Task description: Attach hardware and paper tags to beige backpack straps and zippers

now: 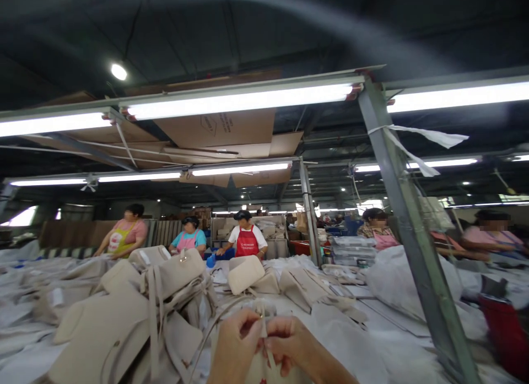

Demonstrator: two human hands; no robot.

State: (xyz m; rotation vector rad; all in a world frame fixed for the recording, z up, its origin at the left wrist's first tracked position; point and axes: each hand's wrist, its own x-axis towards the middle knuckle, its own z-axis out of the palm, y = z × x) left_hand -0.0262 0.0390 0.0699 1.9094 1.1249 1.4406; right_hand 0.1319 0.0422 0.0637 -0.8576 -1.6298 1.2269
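Observation:
At the bottom centre, my left hand and my right hand come close together over a beige handbag. Both are closed, thumbs against fingers, on a narrow beige strap that runs between them. A small gold-coloured metal fitting shows on the bag just beyond my fingertips. The bag's body is largely hidden by my hands. To the left of my left hand, a thin strap curves down. A heap of beige handbags rises further left, with straps hanging off it.
More beige bags and white wrapping sheets cover the table. A slanted metal post stands at the right, near a large white plastic bundle. Several people in aprons, one in a red apron, are across the table. Tube lights hang overhead.

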